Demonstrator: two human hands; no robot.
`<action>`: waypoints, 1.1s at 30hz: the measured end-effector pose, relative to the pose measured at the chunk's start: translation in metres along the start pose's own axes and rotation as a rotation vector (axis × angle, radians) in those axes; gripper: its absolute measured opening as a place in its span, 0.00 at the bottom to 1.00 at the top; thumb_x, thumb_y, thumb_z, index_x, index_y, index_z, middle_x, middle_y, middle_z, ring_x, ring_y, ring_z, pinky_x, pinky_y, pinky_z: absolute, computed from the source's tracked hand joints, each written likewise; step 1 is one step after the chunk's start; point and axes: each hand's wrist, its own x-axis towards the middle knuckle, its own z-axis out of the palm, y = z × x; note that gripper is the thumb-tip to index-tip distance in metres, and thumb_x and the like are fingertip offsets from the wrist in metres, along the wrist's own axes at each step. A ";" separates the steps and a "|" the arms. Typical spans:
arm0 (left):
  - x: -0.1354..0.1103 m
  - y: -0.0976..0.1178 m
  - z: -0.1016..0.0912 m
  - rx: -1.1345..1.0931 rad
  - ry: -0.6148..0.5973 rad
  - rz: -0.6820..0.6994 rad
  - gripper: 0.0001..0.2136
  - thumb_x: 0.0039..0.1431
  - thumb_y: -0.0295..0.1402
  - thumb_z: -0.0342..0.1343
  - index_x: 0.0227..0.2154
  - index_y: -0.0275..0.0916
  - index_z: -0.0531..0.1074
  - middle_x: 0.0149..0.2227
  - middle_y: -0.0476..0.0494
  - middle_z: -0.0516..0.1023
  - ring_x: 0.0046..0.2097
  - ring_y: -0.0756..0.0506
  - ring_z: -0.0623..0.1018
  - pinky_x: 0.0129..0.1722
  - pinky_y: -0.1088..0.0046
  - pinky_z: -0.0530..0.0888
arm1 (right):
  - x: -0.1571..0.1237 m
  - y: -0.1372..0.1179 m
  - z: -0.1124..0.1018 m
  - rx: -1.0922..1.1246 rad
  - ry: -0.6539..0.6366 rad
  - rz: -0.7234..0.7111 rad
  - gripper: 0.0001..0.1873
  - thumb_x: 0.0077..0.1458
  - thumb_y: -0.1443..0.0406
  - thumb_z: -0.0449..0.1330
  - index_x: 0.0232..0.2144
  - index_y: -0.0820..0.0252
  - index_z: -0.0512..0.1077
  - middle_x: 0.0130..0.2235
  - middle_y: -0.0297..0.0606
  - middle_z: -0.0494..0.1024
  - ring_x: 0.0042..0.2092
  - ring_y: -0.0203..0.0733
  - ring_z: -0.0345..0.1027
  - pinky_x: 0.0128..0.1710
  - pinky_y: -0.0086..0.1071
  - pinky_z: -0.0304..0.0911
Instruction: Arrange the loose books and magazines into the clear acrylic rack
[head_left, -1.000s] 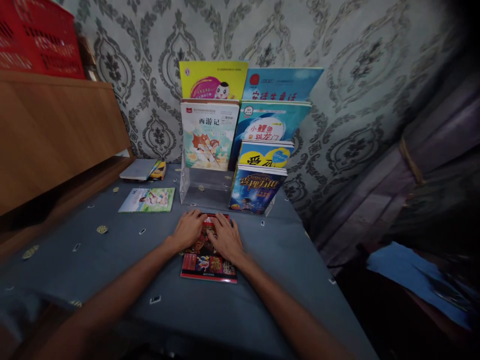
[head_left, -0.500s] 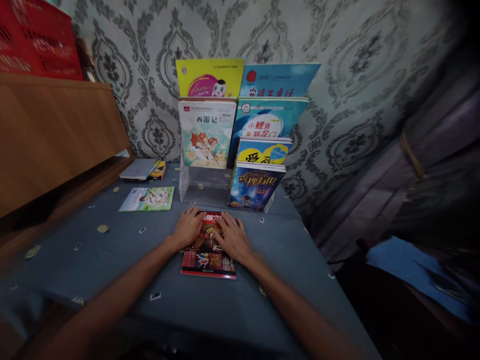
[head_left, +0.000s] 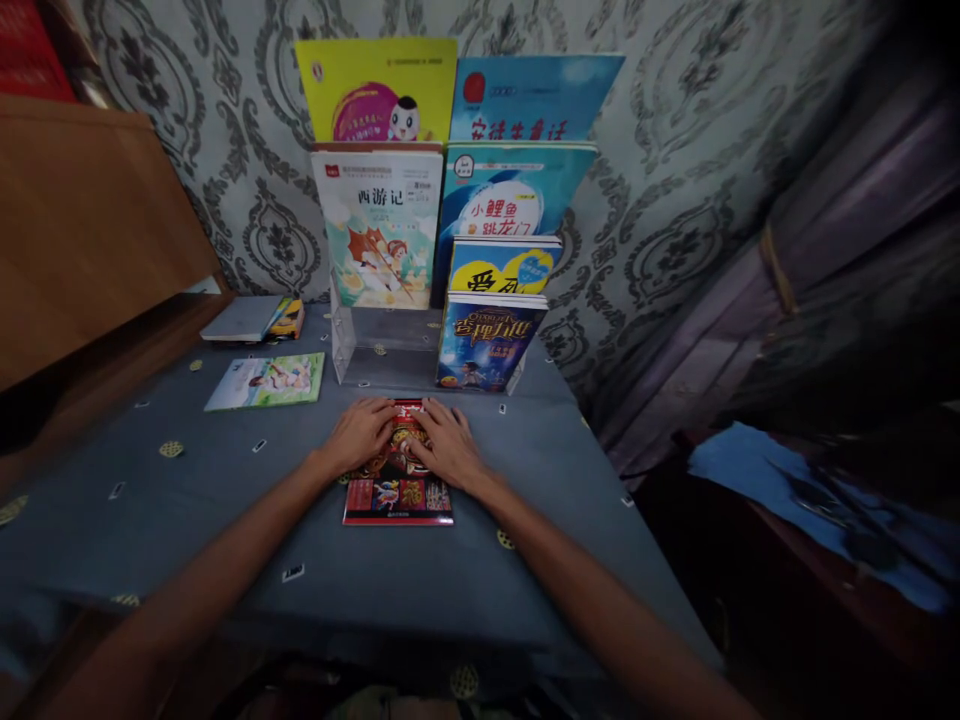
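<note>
A red and black book [head_left: 398, 502] lies flat on the table, its lower cover showing small pictures. Flat across its upper left side rests my left hand [head_left: 361, 434], fingers stretched forward. On the upper right side lies my right hand [head_left: 450, 446], its fingers spread and the thumb over the middle of the cover. Part of the title is hidden under the fingers. Just beyond the book stands a clear stepped book rack [head_left: 386, 368] with several upright books, among them a white one [head_left: 384, 225] and a dark blue one [head_left: 489, 345].
A green-edged book [head_left: 266, 382] lies on the table to the left, with a small stack of books [head_left: 244, 319] behind it. A wooden cabinet [head_left: 90, 230] stands at the left. Right of the table are a grey curtain [head_left: 712, 330] and blue cloth [head_left: 757, 470].
The camera view has tilted and shifted, so the rack and its books look nearer. Both hands keep their place on the red and black book.
</note>
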 end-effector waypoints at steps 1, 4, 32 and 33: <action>0.000 0.000 0.000 0.002 -0.001 -0.002 0.14 0.67 0.29 0.48 0.48 0.41 0.77 0.52 0.40 0.79 0.53 0.42 0.77 0.58 0.58 0.72 | 0.000 0.001 0.000 -0.001 -0.001 -0.001 0.25 0.66 0.57 0.55 0.62 0.59 0.67 0.69 0.52 0.61 0.70 0.53 0.51 0.67 0.57 0.45; -0.001 -0.001 0.000 0.011 -0.005 -0.004 0.14 0.67 0.29 0.48 0.49 0.40 0.77 0.54 0.39 0.78 0.55 0.42 0.76 0.59 0.59 0.71 | 0.001 0.004 0.001 0.007 0.012 -0.005 0.24 0.66 0.56 0.55 0.61 0.57 0.68 0.67 0.51 0.64 0.70 0.52 0.53 0.67 0.55 0.46; -0.003 -0.019 0.004 0.026 -0.074 0.031 0.18 0.70 0.32 0.45 0.56 0.42 0.72 0.60 0.39 0.75 0.62 0.42 0.72 0.63 0.55 0.66 | 0.007 0.028 -0.004 0.050 0.067 0.029 0.24 0.65 0.58 0.55 0.60 0.59 0.70 0.60 0.46 0.71 0.60 0.50 0.61 0.60 0.43 0.57; -0.002 -0.021 0.002 0.041 -0.091 0.045 0.18 0.70 0.32 0.44 0.57 0.43 0.72 0.60 0.40 0.74 0.63 0.42 0.71 0.64 0.53 0.65 | 0.007 0.027 -0.004 0.058 0.081 0.033 0.23 0.66 0.59 0.54 0.59 0.59 0.71 0.58 0.46 0.73 0.58 0.49 0.63 0.59 0.42 0.58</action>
